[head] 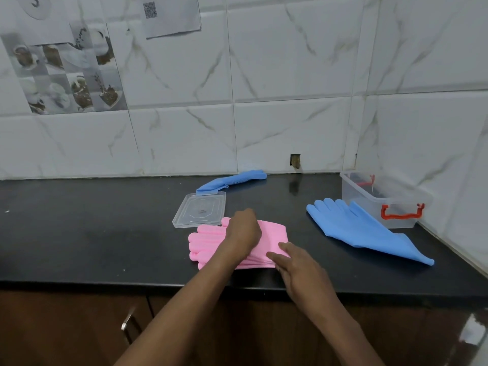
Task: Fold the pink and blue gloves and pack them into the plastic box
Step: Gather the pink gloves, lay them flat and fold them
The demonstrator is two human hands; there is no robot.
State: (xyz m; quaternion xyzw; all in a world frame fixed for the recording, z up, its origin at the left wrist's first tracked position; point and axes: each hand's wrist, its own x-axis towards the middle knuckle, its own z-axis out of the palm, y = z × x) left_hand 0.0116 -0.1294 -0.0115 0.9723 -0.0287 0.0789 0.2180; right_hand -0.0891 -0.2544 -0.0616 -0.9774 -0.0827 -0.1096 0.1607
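Nearest, the right grip (298, 268) lies on the cuff end of the pink gloves (211, 244), its fingers straight and spread flat on the rubber, holding nothing. The pink gloves are stacked on the black counter (92, 233) near its front edge. Their long axis runs from 9 to 3 o'clock, fingertips at 9 and cuffs at 3.

Just beyond, the left grip (244, 231) sits on the middle of the stack with its fingers curled down. The back of the hand hides the tips, so I cannot tell whether it pinches the rubber or only presses it.

The fold likely turns on that axis. The right grip is at the cuffs and nearer them, so it looks placed to bring them over toward 9 o'clock while the left pins the middle.

At 11 o'clock from the stack, touching or almost touching it, lies a clear lid (199, 211). At 3 o'clock, well apart, a blue glove (364, 228) lies flat. The plastic box (351, 191) stands open at 2 o'clock, just behind that glove. A second blue glove (232, 180) lies by the wall at 12.
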